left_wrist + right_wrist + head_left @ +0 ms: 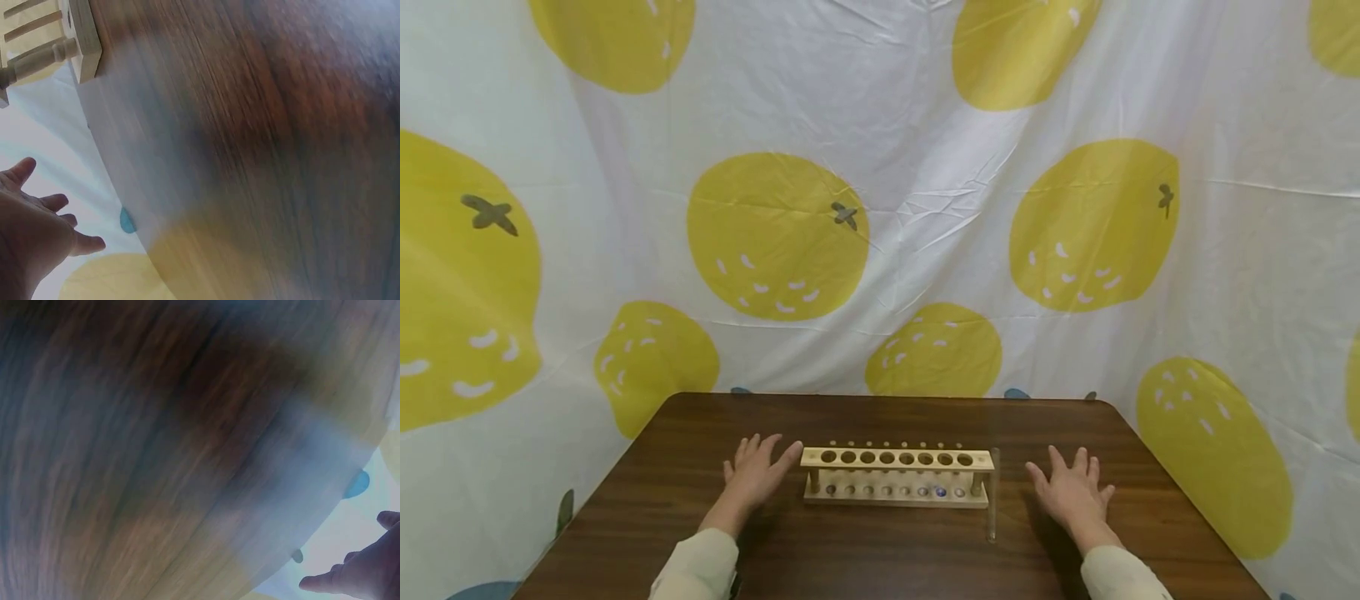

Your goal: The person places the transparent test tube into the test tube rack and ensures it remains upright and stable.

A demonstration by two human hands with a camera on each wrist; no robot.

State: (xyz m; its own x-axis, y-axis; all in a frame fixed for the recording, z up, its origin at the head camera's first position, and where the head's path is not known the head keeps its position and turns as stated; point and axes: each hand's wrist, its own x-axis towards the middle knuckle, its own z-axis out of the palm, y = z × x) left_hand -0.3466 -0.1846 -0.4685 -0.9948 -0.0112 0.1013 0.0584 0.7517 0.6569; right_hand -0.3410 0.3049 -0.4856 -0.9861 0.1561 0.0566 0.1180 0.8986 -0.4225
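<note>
A pale wooden test tube rack (pixel 895 469) stands on the table, with a row of round holes in its top plank and pegs along its back. A blue spot (pixel 941 492) shows in one recess of its lower board. Along the rack's right end lies a clear glass test tube (pixel 992 512). My left hand (pixel 756 477) is spread just left of the rack, holding nothing. On the other side, my right hand (pixel 1073 493) is also spread and bare, apart from the tube. The left wrist view catches one end of the rack (pixel 87 37).
The dark wood-grain table (pixel 880 550) has rounded back corners. Behind it and at both sides hangs a white cloth (pixel 925 217) printed with big yellow fruits. Pale sleeves (pixel 700 562) cover both forearms.
</note>
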